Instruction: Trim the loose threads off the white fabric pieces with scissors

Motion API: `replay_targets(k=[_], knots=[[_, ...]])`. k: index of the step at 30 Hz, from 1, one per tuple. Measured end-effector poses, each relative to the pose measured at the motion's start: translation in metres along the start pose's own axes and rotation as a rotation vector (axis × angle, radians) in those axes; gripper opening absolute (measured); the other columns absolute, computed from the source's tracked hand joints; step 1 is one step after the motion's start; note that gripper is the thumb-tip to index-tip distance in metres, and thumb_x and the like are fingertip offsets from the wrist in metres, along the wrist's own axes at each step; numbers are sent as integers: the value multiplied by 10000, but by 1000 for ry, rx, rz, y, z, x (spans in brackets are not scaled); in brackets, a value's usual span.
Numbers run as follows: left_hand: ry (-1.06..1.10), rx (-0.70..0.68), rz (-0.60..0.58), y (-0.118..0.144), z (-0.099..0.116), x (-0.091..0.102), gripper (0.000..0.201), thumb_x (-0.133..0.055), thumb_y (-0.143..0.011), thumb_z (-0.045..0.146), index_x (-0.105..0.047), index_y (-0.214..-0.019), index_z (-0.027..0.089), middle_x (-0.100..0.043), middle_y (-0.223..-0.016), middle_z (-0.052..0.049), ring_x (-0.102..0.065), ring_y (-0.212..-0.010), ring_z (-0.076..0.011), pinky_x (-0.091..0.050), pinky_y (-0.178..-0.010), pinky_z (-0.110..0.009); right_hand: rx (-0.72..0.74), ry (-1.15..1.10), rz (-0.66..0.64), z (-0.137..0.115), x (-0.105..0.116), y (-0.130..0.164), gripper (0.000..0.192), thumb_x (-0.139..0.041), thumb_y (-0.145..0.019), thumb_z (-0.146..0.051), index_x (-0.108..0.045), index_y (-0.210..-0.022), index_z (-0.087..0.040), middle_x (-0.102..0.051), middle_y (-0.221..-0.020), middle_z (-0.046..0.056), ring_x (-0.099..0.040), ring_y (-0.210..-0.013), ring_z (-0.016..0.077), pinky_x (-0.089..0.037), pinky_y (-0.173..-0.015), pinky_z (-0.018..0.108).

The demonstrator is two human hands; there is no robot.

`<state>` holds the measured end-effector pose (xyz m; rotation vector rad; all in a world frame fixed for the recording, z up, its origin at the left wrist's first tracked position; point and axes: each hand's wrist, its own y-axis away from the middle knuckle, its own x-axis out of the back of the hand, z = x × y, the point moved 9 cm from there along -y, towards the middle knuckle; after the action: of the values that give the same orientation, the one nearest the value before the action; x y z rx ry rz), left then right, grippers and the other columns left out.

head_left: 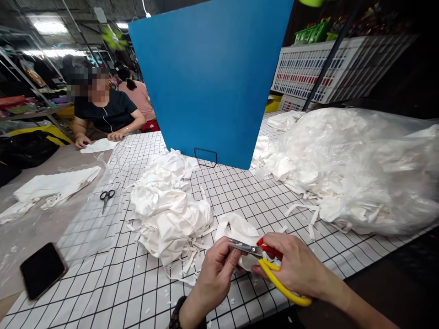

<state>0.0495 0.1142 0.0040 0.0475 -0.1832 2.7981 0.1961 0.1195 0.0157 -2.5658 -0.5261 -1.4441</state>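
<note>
My right hand point(291, 260) grips a pair of scissors point(252, 248) with one red and one yellow handle. Their blades point left and reach to the fingertips of my left hand point(219, 269). With thumb and fingers closed, my left hand pinches the edge of a white fabric piece point(238, 226) with straps. Part of this piece hangs below the blades, between both hands. Just left of it lies a heap of similar white fabric pieces point(171, 205) with loose straps. Small white scraps are scattered on the checked tablecloth point(240, 189) around my hands.
A large clear plastic bag point(370, 164) of white pieces lies at right. Behind the heap stands a blue board point(212, 82). At left are a phone point(44, 270), black-handled scissors point(106, 198) and folded white fabric point(58, 185). Across the table sits a person point(106, 109) handling white fabric.
</note>
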Motion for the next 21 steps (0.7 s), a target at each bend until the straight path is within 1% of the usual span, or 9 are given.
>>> replay_targets(k=[4, 7, 10, 12, 14, 16, 19, 20, 21], knots=[[134, 54, -9, -1, -13, -6, 240, -498, -945, 327, -647, -854, 164, -537, -830, -44, -540, -717, -143, -495, -630, -240, 5, -58, 38, 2, -5, -1, 344, -705, -733, -468, -498, -654, -204, -530, -621, -21, -447, -577, 130, -305, -548, 269], [171, 66, 17, -4, -19, -2, 244, -504, -942, 341, -657, -869, 165, -538, -838, -42, -543, -721, -141, -479, -657, -247, -36, -230, 27, 14, -9, 1, 351, -729, -719, -457, -494, -658, -204, -512, -627, -29, -435, -575, 125, -313, -527, 261], [125, 30, 79, -2, -17, 18, 238, -527, -928, 343, -663, -848, 166, -519, -791, -29, -512, -720, -138, -426, -685, -243, -191, -528, 10, 52, -14, 4, 297, -694, -765, -444, -513, -736, -210, -528, -675, -36, -463, -587, 125, -374, -522, 248], [100, 4, 94, 5, -13, 35, 257, -533, -916, 360, -646, -794, 164, -499, -757, -25, -484, -721, -146, -397, -687, -249, -310, -644, 80, 87, -14, 6, 282, -693, -768, -433, -517, -769, -213, -562, -717, -31, -527, -634, 137, -439, -580, 261], [78, -2, 90, 16, -12, 51, 294, -528, -906, 386, -615, -733, 165, -488, -723, -22, -467, -703, -152, -384, -676, -255, -396, -646, 164, 119, -14, 7, 296, -733, -722, -414, -539, -811, -209, -616, -798, -4, -602, -744, 173, -486, -687, 293], [26, 41, 24, 29, -16, 58, 328, -513, -906, 403, -606, -695, 169, -500, -683, -22, -476, -677, -157, -389, -667, -260, -447, -613, 179, 136, -20, 4, 304, -738, -709, -376, -560, -884, -204, -649, -889, 27, -637, -851, 204, -497, -773, 321], [-195, 200, -158, 46, -30, 53, 349, -501, -913, 409, -669, -709, 181, -622, -833, -69, -564, -775, -190, -425, -684, -264, -438, -490, 105, 131, -35, -11, 297, -685, -745, -341, -564, -980, -205, -657, -921, 33, -638, -844, 202, -497, -746, 325], [-300, 253, -170, 49, -33, 55, 346, -506, -910, 414, -686, -719, 189, -642, -958, -86, -584, -854, -210, -439, -688, -264, -421, -437, 76, 124, -39, -17, 311, -683, -742, -335, -567, -1000, -208, -656, -917, 28, -631, -817, 196, -490, -718, 317], [-410, 285, -125, 49, -33, 62, 335, -515, -902, 422, -696, -731, 197, -628, -1086, -94, -586, -934, -229, -450, -687, -265, -405, -391, 51, 117, -42, -22, 334, -693, -729, -328, -571, -1017, -211, -655, -914, 25, -620, -797, 191, -479, -696, 308]])
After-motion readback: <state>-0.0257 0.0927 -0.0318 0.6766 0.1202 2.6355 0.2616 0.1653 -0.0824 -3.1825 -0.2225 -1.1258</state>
